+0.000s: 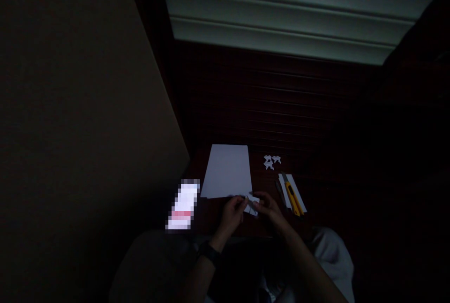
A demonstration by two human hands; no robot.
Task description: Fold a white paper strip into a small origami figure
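Observation:
Between my two hands is a small piece of folded white paper (251, 205), held just above the near part of a dark wooden table. My left hand (232, 213) pinches its left side, with a dark band on that wrist. On the right side, the fingers of my right hand (268, 209) are closed on the same paper. Beyond my hands lies a large stack of white paper sheets (228, 170). Several small folded paper figures (270, 161) sit to the right of the stack. The dim light hides the finer folds.
To the right, a yellow utility knife (293, 197) rests on white paper strips (301, 199), with a thin dark pen-like object (280, 193) beside them. A bright, blurred-out phone-like screen (183, 205) is at the left. A wall (87, 82) and a slatted shutter (281, 12) enclose the table.

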